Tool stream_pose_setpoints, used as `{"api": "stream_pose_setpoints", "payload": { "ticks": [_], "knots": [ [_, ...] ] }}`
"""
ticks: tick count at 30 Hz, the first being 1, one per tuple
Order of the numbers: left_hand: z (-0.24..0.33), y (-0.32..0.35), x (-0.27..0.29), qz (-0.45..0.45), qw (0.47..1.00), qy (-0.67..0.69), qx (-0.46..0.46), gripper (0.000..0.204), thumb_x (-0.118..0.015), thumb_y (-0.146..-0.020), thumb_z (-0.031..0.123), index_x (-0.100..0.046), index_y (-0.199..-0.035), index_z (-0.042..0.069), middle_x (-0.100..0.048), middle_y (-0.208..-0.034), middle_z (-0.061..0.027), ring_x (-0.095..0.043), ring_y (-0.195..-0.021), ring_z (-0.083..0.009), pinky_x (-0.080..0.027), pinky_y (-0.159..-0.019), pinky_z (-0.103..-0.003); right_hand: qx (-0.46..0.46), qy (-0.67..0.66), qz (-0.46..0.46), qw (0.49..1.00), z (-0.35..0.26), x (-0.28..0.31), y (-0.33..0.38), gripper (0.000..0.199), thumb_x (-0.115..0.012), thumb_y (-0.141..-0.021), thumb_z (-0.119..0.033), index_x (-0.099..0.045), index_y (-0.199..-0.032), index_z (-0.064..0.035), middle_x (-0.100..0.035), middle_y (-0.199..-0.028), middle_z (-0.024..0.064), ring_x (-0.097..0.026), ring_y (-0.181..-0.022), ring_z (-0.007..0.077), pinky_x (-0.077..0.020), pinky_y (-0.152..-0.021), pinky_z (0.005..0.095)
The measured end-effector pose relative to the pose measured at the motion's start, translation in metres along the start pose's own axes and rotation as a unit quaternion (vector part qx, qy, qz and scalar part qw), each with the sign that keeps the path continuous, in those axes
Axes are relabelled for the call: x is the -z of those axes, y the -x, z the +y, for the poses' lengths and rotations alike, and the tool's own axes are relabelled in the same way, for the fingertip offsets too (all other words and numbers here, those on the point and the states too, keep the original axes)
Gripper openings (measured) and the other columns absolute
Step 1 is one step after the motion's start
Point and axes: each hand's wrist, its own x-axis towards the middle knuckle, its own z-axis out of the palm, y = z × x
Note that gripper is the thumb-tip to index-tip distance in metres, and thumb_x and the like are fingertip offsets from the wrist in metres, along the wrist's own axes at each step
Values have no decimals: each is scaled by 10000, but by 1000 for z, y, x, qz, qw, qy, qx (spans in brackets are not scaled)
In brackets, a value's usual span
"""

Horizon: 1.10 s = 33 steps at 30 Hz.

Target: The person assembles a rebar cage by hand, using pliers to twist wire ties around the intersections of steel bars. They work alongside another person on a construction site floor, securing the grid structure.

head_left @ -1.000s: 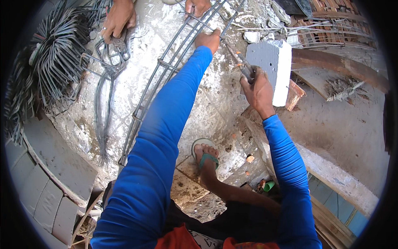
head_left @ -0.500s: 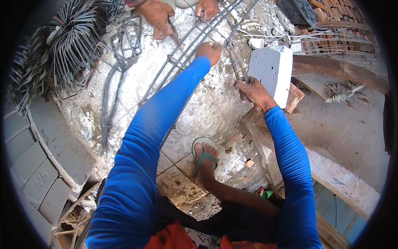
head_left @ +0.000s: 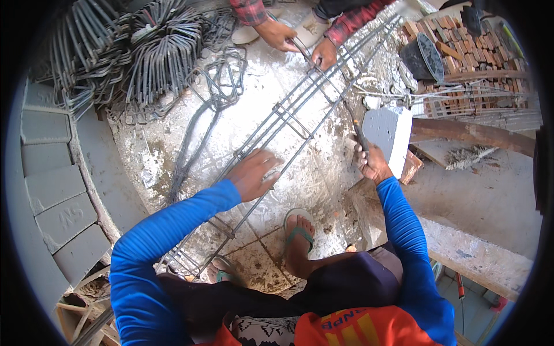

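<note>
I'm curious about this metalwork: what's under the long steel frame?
Stained, whitish floor shows through the steel frame; whatever lies directly beneath the left hand is covered.

A long, narrow cage (head_left: 311, 137) of dark steel bars, crossed at intervals by rectangular hoops, lies slantwise over the floor (head_left: 306, 179) from lower left to upper right, its long bars nearly parallel. A slim dark hand tool (head_left: 360, 137) with an orange patch sits in the right hand (head_left: 374, 162), its far end angled up and slightly left, near the cage
</note>
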Motion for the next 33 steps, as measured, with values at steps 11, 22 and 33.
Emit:
{"api": "stream_pose_setpoints", "payload": {
  "ticks": [11, 22, 33],
  "knots": [
    [0, 132, 12, 124, 984, -50, 114, 244, -668, -883, 120, -712, -1115, 62, -688, -1066, -202, -625, -1036, -395, -499, -952, -442, 4, 18, 20, 1000, 33, 1, -27, 308, -659, -969, -420, -572, -874, -141, -485, -605, -42, -477, -461, 90, -380, -400, 251],
    [57, 192, 39, 129, 975, -68, 168, 188, -680, -874, 171, -749, -1023, 77, -695, -955, -209, -677, -886, -394, -546, -810, -442, 99, 187, 73, 975, 115, 39, 7, 326, -626, -933, -336, -635, -887, -14, -608, -716, 68, -553, -558, 184, -456, -500, 366],
    [44, 193, 27, 83, 982, -52, 159, 237, -659, -904, 253, -755, -1059, 102, -703, -973, -221, -676, -933, -410, -544, -835, -442, 63, 734, 169, 655, 150, 57, 110, 482, -639, -901, -299, -578, -1267, 8, -699, -1026, 237, -671, -931, 403, -521, -864, 463]
  ]
}}
